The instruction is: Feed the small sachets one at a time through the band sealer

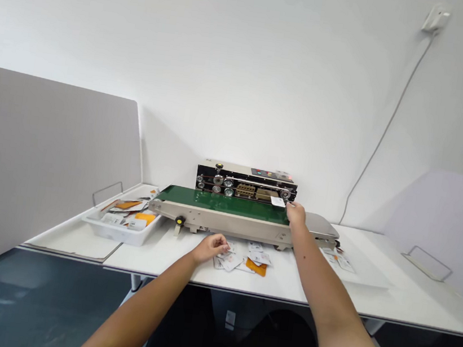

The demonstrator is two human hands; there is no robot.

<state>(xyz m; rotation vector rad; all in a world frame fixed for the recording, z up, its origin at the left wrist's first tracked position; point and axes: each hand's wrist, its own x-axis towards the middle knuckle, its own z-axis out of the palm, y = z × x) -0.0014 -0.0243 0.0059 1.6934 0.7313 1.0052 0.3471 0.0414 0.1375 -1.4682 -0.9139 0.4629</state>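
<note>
My right hand (295,214) is closed at the right end of a band sealer (247,182), its fingertips pinching the edge of a small white packet (278,201). That packet lies level along the sealer's front, above the green conveyor belt (223,202). Below the conveyor, my left hand (212,248) hovers at the left side of a loose pile of white packets (231,261), its fingers curled together. Whether a packet is between those fingers is hidden. An orange packet (256,266) lies at the pile's right side.
A white plastic bin (121,232) of white and orange packets stands left of the conveyor. More packets (338,260) lie on a white board at the right. Grey partitions (45,166) flank the white table (152,260). A cable (387,125) runs down the wall.
</note>
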